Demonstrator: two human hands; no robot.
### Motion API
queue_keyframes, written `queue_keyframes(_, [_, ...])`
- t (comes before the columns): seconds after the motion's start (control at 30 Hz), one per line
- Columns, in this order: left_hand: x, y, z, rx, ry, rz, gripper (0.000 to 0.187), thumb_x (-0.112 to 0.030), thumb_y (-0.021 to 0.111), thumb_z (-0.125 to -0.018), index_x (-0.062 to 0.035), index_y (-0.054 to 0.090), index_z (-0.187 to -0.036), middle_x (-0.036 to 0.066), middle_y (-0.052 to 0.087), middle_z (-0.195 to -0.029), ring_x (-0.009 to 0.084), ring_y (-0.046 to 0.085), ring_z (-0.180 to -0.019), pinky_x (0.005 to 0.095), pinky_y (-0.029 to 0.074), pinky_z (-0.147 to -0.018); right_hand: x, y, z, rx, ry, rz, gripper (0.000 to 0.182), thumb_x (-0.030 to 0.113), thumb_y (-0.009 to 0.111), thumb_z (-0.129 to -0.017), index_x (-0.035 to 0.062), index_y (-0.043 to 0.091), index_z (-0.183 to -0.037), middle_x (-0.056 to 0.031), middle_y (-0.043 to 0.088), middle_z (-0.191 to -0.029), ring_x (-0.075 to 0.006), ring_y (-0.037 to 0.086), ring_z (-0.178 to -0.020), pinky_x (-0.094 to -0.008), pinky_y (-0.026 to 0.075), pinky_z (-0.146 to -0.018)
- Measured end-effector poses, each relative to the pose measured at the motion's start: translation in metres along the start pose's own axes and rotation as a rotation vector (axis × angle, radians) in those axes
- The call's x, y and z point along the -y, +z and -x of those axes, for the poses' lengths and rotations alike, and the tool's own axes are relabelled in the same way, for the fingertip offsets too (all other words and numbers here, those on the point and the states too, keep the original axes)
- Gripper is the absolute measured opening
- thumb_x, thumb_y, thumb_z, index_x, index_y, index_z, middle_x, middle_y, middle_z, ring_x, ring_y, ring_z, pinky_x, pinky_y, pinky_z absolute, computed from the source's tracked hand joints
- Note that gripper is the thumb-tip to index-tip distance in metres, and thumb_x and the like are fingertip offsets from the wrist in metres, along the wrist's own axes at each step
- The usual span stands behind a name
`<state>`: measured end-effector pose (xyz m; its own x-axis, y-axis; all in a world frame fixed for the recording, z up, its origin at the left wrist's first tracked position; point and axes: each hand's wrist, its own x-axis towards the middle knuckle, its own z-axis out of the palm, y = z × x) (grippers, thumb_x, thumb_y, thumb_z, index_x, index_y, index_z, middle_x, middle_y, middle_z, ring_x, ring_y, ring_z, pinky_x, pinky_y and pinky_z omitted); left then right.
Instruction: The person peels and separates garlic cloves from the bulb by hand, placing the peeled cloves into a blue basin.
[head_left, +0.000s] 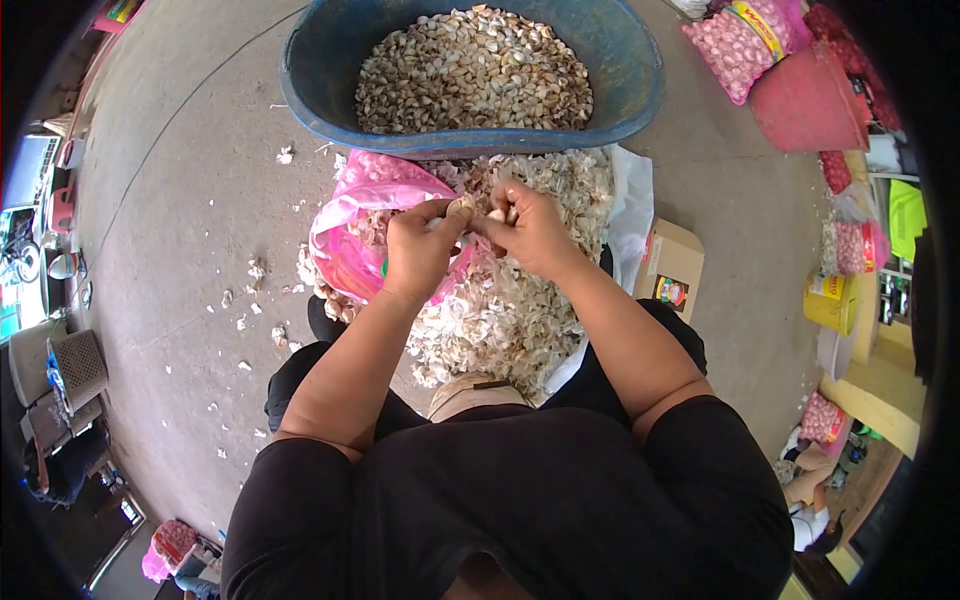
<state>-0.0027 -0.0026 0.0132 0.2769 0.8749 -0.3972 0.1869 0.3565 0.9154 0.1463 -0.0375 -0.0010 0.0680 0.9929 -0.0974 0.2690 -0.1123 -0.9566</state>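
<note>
My left hand (420, 250) is closed on a garlic bulb (461, 207), pinched between thumb and fingers. Right beside it, my right hand (535, 235) has its fingers curled around pale garlic cloves (505, 214). The two hands nearly meet above a heap of papery garlic skins (500, 330). Under my left forearm lies an opened pink bag (335, 235) with garlic bulbs in and around it. Beyond the hands stands a big blue tub (310, 110) holding a wide layer of loose garlic cloves (470, 75).
A cardboard box (672, 265) stands right of the skins. Net bags of garlic (735, 50), a red tub (810, 100) and a yellow bucket (830, 303) line the right side. Scraps of skin dot the concrete floor (180, 260) on the left. Another person (815, 515) is at the lower right.
</note>
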Motion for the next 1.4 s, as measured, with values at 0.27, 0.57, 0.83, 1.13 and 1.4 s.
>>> queue_keyframes(0.27, [0.002, -0.006, -0.005, 0.163, -0.002, -0.023, 0.025, -0.016, 0.054, -0.080, 0.0047, 0.058, -0.093, 0.007, 0.059, -0.072, 0.0088, 0.052, -0.058, 0.0205, 0.042, -0.052, -0.006, -0.008, -0.007, 0.176, 0.150, -0.158, 0.015, 0.007, 0.061, -0.074, 0.0049, 0.052, -0.086, 0.0018, 0.053, -0.072, -0.0037, 0.046, -0.059, -0.0195, 0.040, -0.052])
queue_keyframes(0.57, [0.011, 0.003, 0.000, -0.006, 0.074, -0.001, 0.025, -0.014, 0.053, -0.081, 0.0076, 0.057, -0.092, 0.006, 0.058, -0.071, 0.0085, 0.051, -0.056, 0.0199, 0.041, -0.050, -0.002, 0.004, -0.002, 0.063, -0.049, -0.098, 0.020, 0.001, 0.065, -0.070, 0.0059, 0.048, -0.080, 0.0018, 0.050, -0.072, -0.0034, 0.042, -0.060, -0.0187, 0.038, -0.054])
queue_keyframes(0.83, [-0.005, -0.004, -0.003, 0.035, -0.034, -0.016, 0.028, -0.024, 0.054, -0.082, 0.0029, 0.060, -0.089, 0.004, 0.056, -0.065, 0.0074, 0.047, -0.051, 0.0210, 0.039, -0.046, 0.005, -0.006, -0.003, 0.073, 0.416, -0.741, 0.015, 0.013, 0.048, -0.081, 0.0074, 0.047, -0.095, -0.0014, 0.052, -0.076, -0.0122, 0.053, -0.062, -0.0258, 0.045, -0.057])
queue_keyframes(1.13, [-0.020, -0.011, 0.002, 0.197, -0.102, 0.100, 0.034, -0.030, 0.046, -0.085, 0.0016, 0.057, -0.095, 0.005, 0.058, -0.063, 0.0118, 0.051, -0.052, 0.0256, 0.044, -0.054, -0.044, 0.015, -0.028, 0.284, 0.811, -1.506, 0.021, 0.023, 0.044, -0.084, 0.0031, 0.047, -0.086, -0.0093, 0.053, -0.078, -0.0245, 0.057, -0.065, -0.0375, 0.051, -0.061])
queue_keyframes(1.4, [-0.008, -0.026, -0.009, 0.184, -0.229, 0.711, 0.022, -0.016, 0.047, -0.085, 0.0010, 0.046, -0.099, 0.009, 0.055, -0.086, 0.0181, 0.056, -0.077, 0.0308, 0.048, -0.068, 0.027, -0.033, -0.052, -0.139, 0.269, -1.090, 0.030, 0.028, 0.047, -0.084, 0.0005, 0.047, -0.096, -0.0113, 0.056, -0.089, -0.0191, 0.054, -0.084, -0.0333, 0.045, -0.075])
